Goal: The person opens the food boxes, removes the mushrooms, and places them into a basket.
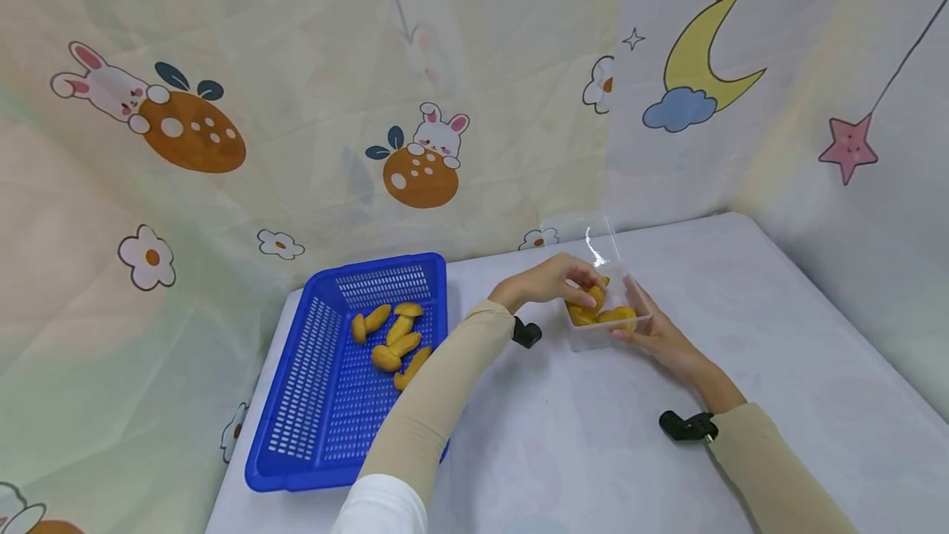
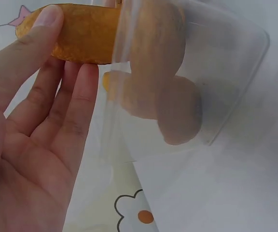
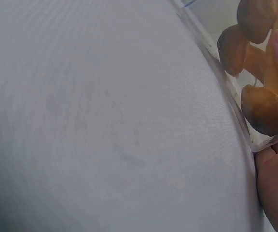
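A clear plastic box (image 1: pixel 591 339) with a raised transparent lid (image 1: pixel 593 241) stands on the table, several yellow-brown mushrooms (image 1: pixel 617 316) inside it. My left hand (image 1: pixel 556 279) reaches over its left side and pinches one mushroom (image 2: pixel 88 38) between thumb and fingers. In the left wrist view that mushroom crosses the box's rim, overlapping others seen through the cloudy wall. From the right, my right hand (image 1: pixel 662 339) grips the box, thumb at the near side and fingers along the right wall. The right wrist view shows mushroom caps (image 3: pixel 266 110) through the plastic.
Left of the box, a blue perforated basket (image 1: pixel 315 277) holds several more mushrooms (image 1: pixel 404 324); my left forearm passes over its right edge. White cloth covers the table (image 1: pixel 563 443). Behind it hangs a printed fabric curtain (image 1: pixel 311 163), close to the back edge.
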`<state>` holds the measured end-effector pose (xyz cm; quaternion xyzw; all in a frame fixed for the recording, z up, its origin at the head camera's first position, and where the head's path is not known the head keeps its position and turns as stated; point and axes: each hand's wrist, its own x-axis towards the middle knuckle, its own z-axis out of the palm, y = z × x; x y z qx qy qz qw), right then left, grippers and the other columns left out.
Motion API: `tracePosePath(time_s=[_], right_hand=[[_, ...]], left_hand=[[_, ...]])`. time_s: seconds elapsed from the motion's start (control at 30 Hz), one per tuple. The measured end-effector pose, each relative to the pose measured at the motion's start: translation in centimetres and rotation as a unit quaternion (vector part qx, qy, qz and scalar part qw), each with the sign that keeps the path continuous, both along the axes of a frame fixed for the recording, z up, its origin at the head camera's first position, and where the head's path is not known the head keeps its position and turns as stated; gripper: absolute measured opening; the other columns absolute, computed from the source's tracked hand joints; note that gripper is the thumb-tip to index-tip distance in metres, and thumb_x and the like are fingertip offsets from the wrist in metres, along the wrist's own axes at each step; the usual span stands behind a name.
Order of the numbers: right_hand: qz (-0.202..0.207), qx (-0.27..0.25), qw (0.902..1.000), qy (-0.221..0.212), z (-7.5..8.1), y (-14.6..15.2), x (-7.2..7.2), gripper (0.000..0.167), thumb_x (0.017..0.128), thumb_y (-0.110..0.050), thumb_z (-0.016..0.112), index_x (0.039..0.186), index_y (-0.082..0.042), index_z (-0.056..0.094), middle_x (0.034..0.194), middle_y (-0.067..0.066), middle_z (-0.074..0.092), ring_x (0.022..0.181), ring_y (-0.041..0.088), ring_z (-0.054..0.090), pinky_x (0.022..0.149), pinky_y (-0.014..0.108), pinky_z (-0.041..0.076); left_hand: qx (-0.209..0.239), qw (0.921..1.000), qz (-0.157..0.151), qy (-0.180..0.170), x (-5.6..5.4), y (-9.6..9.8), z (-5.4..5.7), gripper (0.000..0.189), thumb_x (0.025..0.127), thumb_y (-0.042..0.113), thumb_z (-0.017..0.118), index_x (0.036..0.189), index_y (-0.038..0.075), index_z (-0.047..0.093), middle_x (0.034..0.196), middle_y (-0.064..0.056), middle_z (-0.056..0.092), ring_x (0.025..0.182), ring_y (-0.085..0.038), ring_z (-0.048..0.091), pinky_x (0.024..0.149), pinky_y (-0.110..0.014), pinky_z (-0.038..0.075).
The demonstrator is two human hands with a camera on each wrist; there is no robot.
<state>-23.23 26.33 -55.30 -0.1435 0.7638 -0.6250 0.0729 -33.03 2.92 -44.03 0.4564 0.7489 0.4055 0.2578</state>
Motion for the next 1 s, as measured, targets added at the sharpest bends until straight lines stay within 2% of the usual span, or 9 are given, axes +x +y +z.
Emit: tracePosePath(time_s=[0.13,0.3,0.37,0.57,0.67,0.73,0.8,0.9,1.0], right_hand=[[-0.001,0.003,1.0,-0.007,0.1,-0.1,0.1,0.1,0.096,-0.011,0.069,0.161,-0.031,-0.004,0.167,0.004,-0.009,0.15,0.037,-0.005,0.117,0.033,0.018],[0.006,-0.005,0.9999,-0.01,0.3,-0.3,0.2,0.101,0.095,-0.011,0.069,0.16,-0.032,-0.005,0.166,0.003,-0.011,0.15,0.035,-0.005,0.106,0.008,0.025],[0.006,-0.004,0.9999,-0.011,0.3,-0.4,0.2,0.101,0.095,-0.011,0.069,0.16,-0.032,-0.005,0.166,0.004,-0.011,0.15,0.035,-0.005,0.105,0.008,0.025],[0.0,0.006,0.9999,-0.011,0.5,-0.5,0.2,0.102,0.095,-0.012,0.07,0.16,-0.032,-0.006,0.166,0.005,-0.011,0.15,0.038,-0.003,0.116,0.055,0.012],[-0.002,0.007,0.9999,-0.008,0.5,-0.5,0.2,0.102,0.095,-0.012,0.07,0.16,-0.031,-0.006,0.166,0.006,-0.011,0.149,0.039,-0.004,0.114,0.063,0.008],[-0.003,0.01,0.9999,-0.009,0.5,-0.5,0.2,0.102,0.094,-0.012,0.07,0.16,-0.031,-0.005,0.166,0.006,-0.01,0.15,0.038,-0.005,0.117,0.056,0.008],[-0.004,0.012,0.9999,-0.008,0.5,-0.4,0.2,0.102,0.094,-0.012,0.071,0.16,-0.03,-0.005,0.166,0.006,-0.009,0.15,0.037,-0.004,0.12,0.036,0.013],[-0.007,0.016,0.9998,-0.001,0.4,-0.3,0.3,0.103,0.094,-0.012,0.071,0.161,-0.029,-0.005,0.166,0.007,-0.008,0.15,0.038,-0.002,0.108,0.008,0.019],[-0.008,0.015,0.9998,0.006,0.5,-0.3,0.3,0.102,0.094,-0.011,0.071,0.161,-0.029,-0.005,0.166,0.009,-0.007,0.149,0.039,-0.001,0.102,0.001,0.019]], left_hand=[[0.012,0.9998,0.018,-0.005,0.0,-0.2,0.5,0.025,0.089,0.001,0.073,0.114,-0.003,0.068,0.108,-0.005,0.07,0.1,-0.009,0.064,0.094,-0.023,0.05],[0.025,0.9965,0.072,-0.034,0.2,-0.8,1.1,0.027,0.089,0.008,0.076,0.114,0.002,0.07,0.106,-0.002,0.072,0.099,-0.009,0.065,0.09,-0.021,0.052],[0.034,0.9939,0.095,-0.045,0.3,-1.0,1.3,0.026,0.088,0.01,0.076,0.114,0.004,0.071,0.104,0.0,0.072,0.098,-0.009,0.066,0.089,-0.021,0.052],[0.08,0.9863,0.12,-0.079,0.3,-1.8,2.2,0.026,0.088,0.008,0.076,0.112,0.002,0.07,0.101,-0.004,0.073,0.093,-0.014,0.068,0.087,-0.026,0.055],[0.103,0.98,0.131,-0.109,0.6,-2.5,3.0,0.028,0.089,0.003,0.074,0.116,-0.002,0.067,0.103,-0.008,0.072,0.093,-0.018,0.069,0.087,-0.03,0.056],[0.114,0.9756,0.138,-0.127,0.7,-3.2,3.4,0.031,0.09,0.001,0.073,0.119,-0.004,0.064,0.106,-0.012,0.07,0.094,-0.021,0.069,0.087,-0.032,0.057],[0.118,0.9735,0.143,-0.134,0.9,-4.0,3.8,0.031,0.092,0.002,0.071,0.121,-0.005,0.062,0.108,-0.014,0.068,0.096,-0.023,0.069,0.088,-0.035,0.057],[0.125,0.9716,0.151,-0.132,1.2,-5.4,4.5,0.031,0.094,0.004,0.068,0.123,-0.005,0.06,0.111,-0.016,0.066,0.1,-0.024,0.068,0.091,-0.041,0.056],[0.133,0.9697,0.169,-0.115,1.4,-7.1,5.4,0.03,0.096,0.007,0.067,0.123,-0.003,0.06,0.112,-0.015,0.066,0.101,-0.024,0.067,0.093,-0.047,0.054]])
